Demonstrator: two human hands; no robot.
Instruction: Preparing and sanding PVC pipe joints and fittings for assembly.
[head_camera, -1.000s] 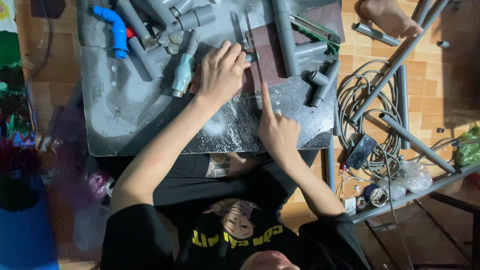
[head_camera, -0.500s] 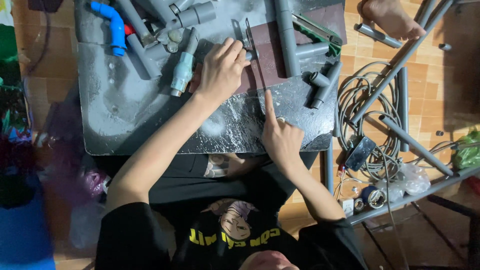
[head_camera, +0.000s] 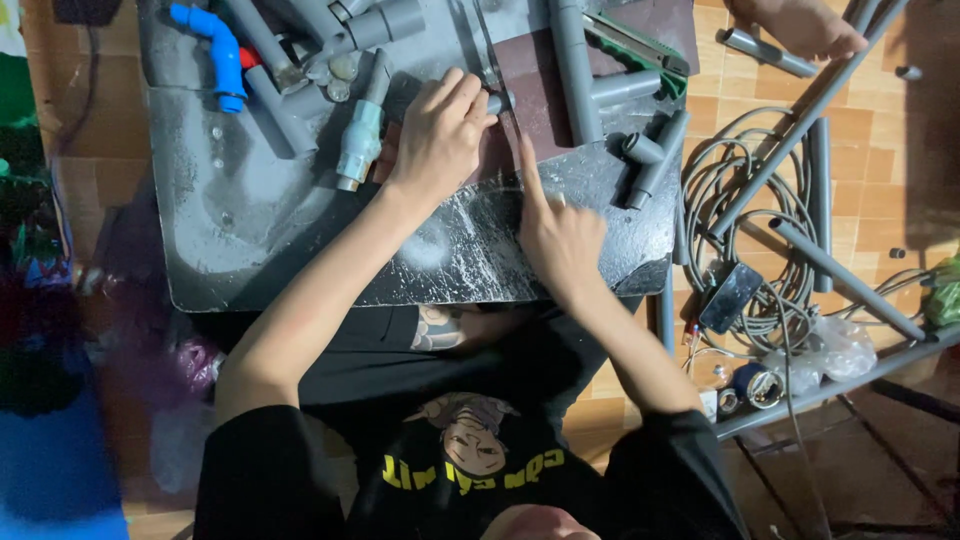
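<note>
Left fingers: curled over a small grey pipe piece (head_camera: 497, 100), left hand (head_camera: 437, 135) pressing it onto the dark sandpaper sheet (head_camera: 528, 90).
Right fingers: index stretched out pinning the sheet, the rest folded, right hand (head_camera: 560, 235) grasping nothing.
Risk: sheet likely to slide on the dusty slab (head_camera: 300, 250); fingertips could scrape.
Pipe piece: mostly hidden, short, grey.
</note>
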